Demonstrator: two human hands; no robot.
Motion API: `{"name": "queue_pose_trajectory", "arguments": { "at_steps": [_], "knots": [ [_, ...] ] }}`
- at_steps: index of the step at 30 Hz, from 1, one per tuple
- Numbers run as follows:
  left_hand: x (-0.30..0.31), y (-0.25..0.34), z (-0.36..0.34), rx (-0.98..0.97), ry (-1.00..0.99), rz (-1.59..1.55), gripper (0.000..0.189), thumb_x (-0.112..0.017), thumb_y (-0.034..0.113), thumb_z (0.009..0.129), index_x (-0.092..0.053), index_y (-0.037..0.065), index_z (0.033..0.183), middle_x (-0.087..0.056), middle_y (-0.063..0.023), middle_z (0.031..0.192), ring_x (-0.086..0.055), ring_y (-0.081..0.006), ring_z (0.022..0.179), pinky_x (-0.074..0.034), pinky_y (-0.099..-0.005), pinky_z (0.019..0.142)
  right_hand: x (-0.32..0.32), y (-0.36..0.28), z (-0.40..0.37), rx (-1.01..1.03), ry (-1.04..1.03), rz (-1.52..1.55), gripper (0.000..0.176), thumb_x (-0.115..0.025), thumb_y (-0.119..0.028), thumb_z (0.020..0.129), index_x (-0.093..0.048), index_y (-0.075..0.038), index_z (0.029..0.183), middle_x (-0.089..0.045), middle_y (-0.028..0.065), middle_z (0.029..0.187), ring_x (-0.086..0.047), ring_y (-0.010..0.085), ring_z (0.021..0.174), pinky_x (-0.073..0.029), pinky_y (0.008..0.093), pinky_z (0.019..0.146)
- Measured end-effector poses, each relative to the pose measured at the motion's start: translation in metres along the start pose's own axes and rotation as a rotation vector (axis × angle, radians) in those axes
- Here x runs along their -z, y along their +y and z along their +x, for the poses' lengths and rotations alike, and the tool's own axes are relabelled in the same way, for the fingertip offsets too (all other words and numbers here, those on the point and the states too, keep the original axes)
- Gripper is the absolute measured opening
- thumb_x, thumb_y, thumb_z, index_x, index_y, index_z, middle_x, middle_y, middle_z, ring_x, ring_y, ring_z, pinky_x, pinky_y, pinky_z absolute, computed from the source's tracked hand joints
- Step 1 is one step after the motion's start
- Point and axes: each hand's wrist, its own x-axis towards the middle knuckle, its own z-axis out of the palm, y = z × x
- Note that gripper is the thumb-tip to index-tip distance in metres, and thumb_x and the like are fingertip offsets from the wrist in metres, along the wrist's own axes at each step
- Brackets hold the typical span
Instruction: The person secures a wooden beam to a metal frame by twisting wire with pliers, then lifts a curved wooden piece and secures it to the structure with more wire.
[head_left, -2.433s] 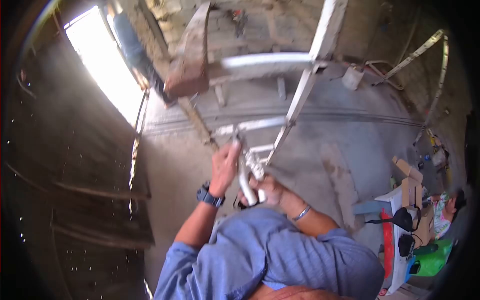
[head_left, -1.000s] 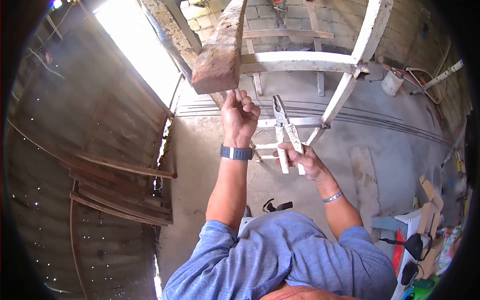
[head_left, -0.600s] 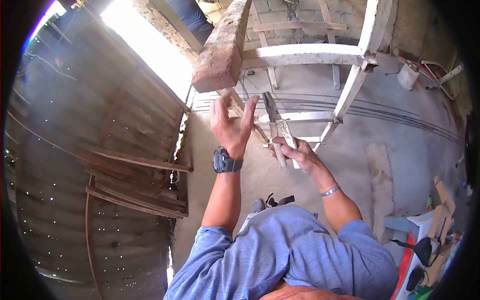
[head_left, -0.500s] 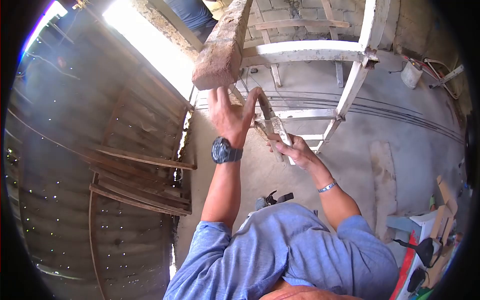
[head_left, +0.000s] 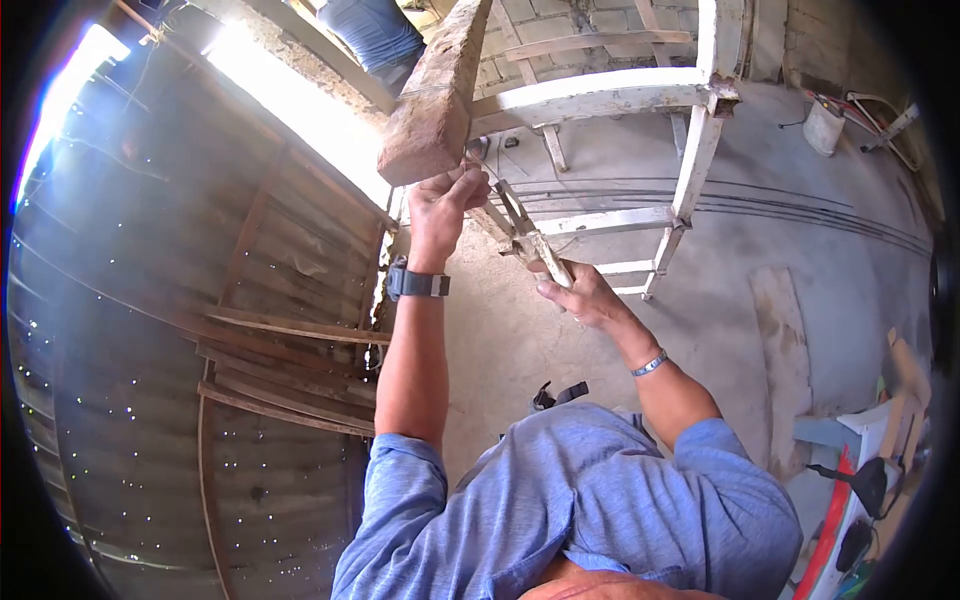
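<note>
Right under the near end of a rough brown beam [head_left: 425, 130], my left hand [head_left: 448, 200] has its fingers pinched together; what they hold is too small to make out. Lower and to the right, my right hand [head_left: 580, 295] is wrapped round the pale handles of pliers [head_left: 547, 255]. The dark jaws of the pliers point up and left, toward my left hand. Thin wire shows about the beam's end.
A white metal frame [head_left: 600, 95] with crossbars rises ahead and right. Long thin rods [head_left: 800, 212] lie on the floor behind it. Corrugated sheeting and wooden strips [head_left: 290, 395] stand left. Another person in blue [head_left: 370, 35] is beyond the beam. Cardboard and tools lie lower right.
My left hand has turned and come away from the pliers, its fingers now pinched below the beam. My right hand stays round the handles, and the view has shifted slightly.
</note>
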Motion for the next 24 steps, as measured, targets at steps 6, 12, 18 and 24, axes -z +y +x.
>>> {"name": "queue_pose_trajectory", "arguments": {
  "at_steps": [6,12,18,24],
  "knots": [
    [0.011,-0.002,0.006,0.024,-0.147,-0.043,0.018,-0.063,0.017,0.089,-0.067,0.0,0.088,-0.067,-0.0085,0.083,-0.065,-0.0148,0.075,-0.055,-0.0264,0.072,0.011,-0.004,-0.001,0.13,0.094,-0.364,0.04,-0.065,-0.026,0.083,-0.058,-0.005,0.117,-0.064,0.0174,0.098,-0.063,0.0286,0.078,-0.049,0.0375,0.072],
    [0.013,-0.004,0.01,-0.005,-0.156,-0.056,0.023,-0.063,0.014,0.088,-0.066,-0.006,0.098,-0.068,-0.0116,0.086,-0.066,-0.0171,0.076,-0.056,-0.0284,0.07,0.011,-0.018,-0.008,0.148,0.151,-0.565,0.036,-0.064,-0.018,0.083,-0.059,-0.004,0.116,-0.066,0.0179,0.101,-0.064,0.0306,0.093,-0.049,0.0363,0.083],
    [0.01,0.0,0.006,0.01,-0.153,-0.042,0.018,-0.062,0.016,0.089,-0.067,-0.001,0.087,-0.067,-0.0071,0.085,-0.064,-0.0136,0.075,-0.055,-0.0262,0.072,0.009,-0.021,-0.018,0.21,0.174,-0.597,0.034,-0.064,-0.015,0.082,-0.06,-0.003,0.114,-0.064,0.0187,0.104,-0.063,0.0321,0.094,-0.049,0.0369,0.082],
    [0.013,-0.002,0.009,-0.008,-0.172,-0.041,0.018,-0.063,0.015,0.089,-0.068,-0.001,0.087,-0.068,-0.0081,0.086,-0.065,-0.0142,0.076,-0.056,-0.027,0.072,0.004,-0.017,-0.013,0.377,0.295,-0.713,0.024,-0.067,-0.02,0.079,-0.058,-0.001,0.091,-0.061,0.0183,0.081,-0.06,0.0384,0.078,-0.048,0.0434,0.069]
  ]
}}
